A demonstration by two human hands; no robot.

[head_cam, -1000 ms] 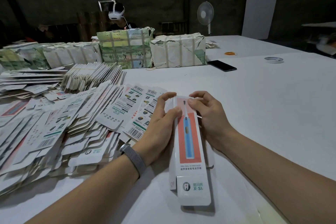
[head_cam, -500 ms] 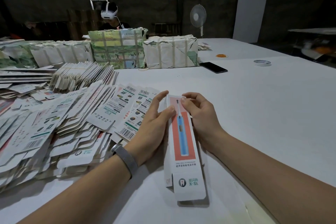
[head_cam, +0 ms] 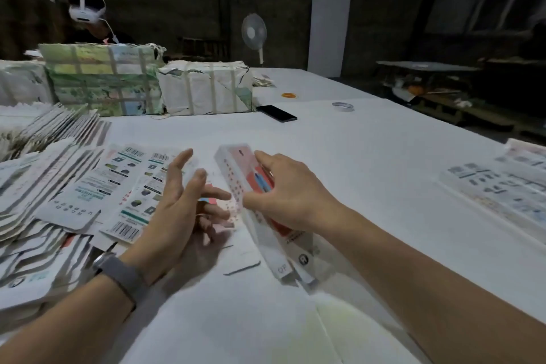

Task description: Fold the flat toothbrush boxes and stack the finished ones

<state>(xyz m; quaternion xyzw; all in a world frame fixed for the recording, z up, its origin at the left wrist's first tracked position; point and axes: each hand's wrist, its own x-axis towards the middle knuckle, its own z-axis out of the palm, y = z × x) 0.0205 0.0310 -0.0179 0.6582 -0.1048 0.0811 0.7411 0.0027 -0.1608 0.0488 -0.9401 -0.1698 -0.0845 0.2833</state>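
Observation:
A folded white toothbrush box (head_cam: pixel 236 183) with a red panel and a blue brush picture lies tilted in front of me, its far end raised. My right hand (head_cam: pixel 291 195) grips it from above, fingers over the red face. My left hand (head_cam: pixel 180 204) hovers just left of the box with fingers spread, holding nothing. Flat unfolded boxes (head_cam: pixel 74 195) lie fanned in a big heap at the left. A row of finished boxes (head_cam: pixel 499 189) lies at the right edge of the table.
Wrapped bundles (head_cam: pixel 204 89) stand at the back of the white table (head_cam: pixel 369 151). A black phone (head_cam: pixel 276 113), a tape roll (head_cam: pixel 342 106) and an orange ring (head_cam: pixel 289 95) lie beyond. A person with a white headset (head_cam: pixel 85 13) sits behind the bundles. A fan (head_cam: pixel 253 33) stands further back.
My left hand has let go of the box and opened. My right hand now holds the box alone and has tilted it toward the right. The view has swung right, showing the finished row.

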